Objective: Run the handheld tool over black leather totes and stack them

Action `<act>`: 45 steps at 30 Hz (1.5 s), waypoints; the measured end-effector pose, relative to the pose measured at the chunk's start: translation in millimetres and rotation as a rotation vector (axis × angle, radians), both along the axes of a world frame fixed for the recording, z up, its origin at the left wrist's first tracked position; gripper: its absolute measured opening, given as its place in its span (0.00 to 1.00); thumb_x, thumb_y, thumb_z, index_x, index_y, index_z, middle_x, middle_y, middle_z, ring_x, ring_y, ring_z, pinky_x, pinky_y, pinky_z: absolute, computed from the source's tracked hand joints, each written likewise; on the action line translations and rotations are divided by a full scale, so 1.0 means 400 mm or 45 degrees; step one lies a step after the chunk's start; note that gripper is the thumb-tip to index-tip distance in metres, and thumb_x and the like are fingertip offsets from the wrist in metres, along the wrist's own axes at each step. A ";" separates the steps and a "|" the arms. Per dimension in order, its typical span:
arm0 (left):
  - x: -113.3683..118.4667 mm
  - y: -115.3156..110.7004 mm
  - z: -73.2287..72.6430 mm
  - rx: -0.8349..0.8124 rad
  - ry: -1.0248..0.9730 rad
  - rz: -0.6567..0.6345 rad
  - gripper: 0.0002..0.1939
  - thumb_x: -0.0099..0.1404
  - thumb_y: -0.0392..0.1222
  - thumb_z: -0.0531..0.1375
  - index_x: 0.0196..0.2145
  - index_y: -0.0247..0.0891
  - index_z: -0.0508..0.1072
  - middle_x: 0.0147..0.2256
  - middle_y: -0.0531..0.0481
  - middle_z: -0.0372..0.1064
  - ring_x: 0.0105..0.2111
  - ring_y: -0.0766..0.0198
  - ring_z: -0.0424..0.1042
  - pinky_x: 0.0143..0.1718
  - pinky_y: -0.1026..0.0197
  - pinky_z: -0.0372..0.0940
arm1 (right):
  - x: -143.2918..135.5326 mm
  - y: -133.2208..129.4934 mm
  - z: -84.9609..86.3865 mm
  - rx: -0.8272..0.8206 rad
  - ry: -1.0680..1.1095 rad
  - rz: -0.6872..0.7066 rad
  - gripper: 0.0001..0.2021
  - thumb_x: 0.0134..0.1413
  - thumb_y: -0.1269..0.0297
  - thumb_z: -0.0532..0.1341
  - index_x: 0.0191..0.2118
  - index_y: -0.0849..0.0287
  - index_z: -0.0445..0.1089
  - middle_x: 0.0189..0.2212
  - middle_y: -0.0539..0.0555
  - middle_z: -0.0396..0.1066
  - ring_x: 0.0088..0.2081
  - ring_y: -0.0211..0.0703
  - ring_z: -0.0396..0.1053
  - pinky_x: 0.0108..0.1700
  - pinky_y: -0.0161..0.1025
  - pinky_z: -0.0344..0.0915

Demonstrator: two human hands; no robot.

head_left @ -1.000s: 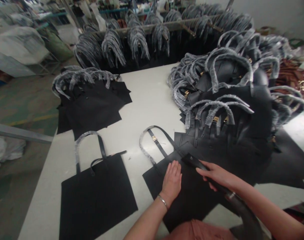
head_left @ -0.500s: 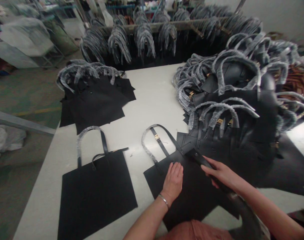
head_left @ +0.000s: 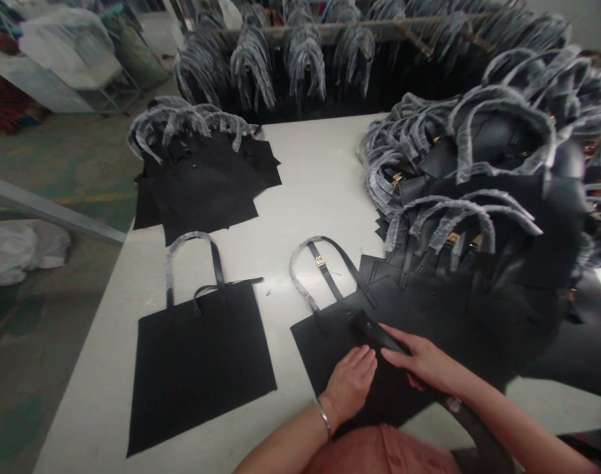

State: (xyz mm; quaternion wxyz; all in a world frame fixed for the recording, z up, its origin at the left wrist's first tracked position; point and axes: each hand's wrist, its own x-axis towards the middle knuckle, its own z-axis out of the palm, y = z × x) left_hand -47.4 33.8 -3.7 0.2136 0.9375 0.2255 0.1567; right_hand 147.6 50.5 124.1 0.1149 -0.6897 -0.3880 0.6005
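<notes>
Here's the left hand (head_left: 352, 385) lying flat on a black bag (head_left: 324, 349), while just beside it the right hand (head_left: 423, 362) grips a black tool (head_left: 376, 330), its flat head down near the bag's top edge! Beyond that edge a gold-clasped strap (head_left: 320, 261) lies inside the looped handle (head_left: 303, 286), a second bag (head_left: 201, 368) sits apart to the left on the white table (head_left: 314, 171), and wrapped handles crown the big heap (head_left: 522, 204) on the right!

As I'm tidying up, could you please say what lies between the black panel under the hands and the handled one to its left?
The head view shows a strip of white table there, with a small dark scrap.
</notes>
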 end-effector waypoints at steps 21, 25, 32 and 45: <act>0.010 -0.037 -0.037 -0.181 0.240 -0.035 0.14 0.66 0.34 0.54 0.48 0.34 0.72 0.50 0.41 0.69 0.55 0.50 0.64 0.58 0.46 0.60 | -0.258 0.099 -0.037 0.315 -0.147 0.516 0.33 0.52 0.58 0.61 0.63 0.61 0.59 0.55 0.61 0.68 0.55 0.55 0.67 0.58 0.49 0.61; 0.010 -0.034 -0.020 -0.151 0.111 -0.002 0.18 0.66 0.34 0.53 0.53 0.35 0.67 0.53 0.43 0.66 0.58 0.52 0.60 0.60 0.49 0.57 | -0.255 0.107 -0.008 0.480 -0.138 0.347 0.33 0.54 0.57 0.61 0.65 0.58 0.56 0.54 0.58 0.70 0.54 0.54 0.68 0.57 0.47 0.62; -0.038 0.169 0.041 -0.357 -0.232 0.340 0.13 0.62 0.27 0.51 0.40 0.36 0.71 0.40 0.47 0.71 0.42 0.61 0.70 0.48 0.59 0.68 | -0.072 -0.006 0.032 0.314 -0.242 -0.012 0.36 0.54 0.48 0.58 0.66 0.57 0.52 0.27 0.50 0.75 0.25 0.46 0.72 0.29 0.38 0.69; 0.005 0.683 0.165 0.066 0.469 -0.186 0.10 0.67 0.28 0.52 0.33 0.37 0.70 0.42 0.47 0.70 0.58 0.60 0.58 0.65 0.46 0.39 | -0.018 -0.120 -0.029 0.241 -0.216 -0.059 0.36 0.51 0.53 0.59 0.66 0.54 0.53 0.25 0.49 0.74 0.22 0.45 0.70 0.27 0.36 0.67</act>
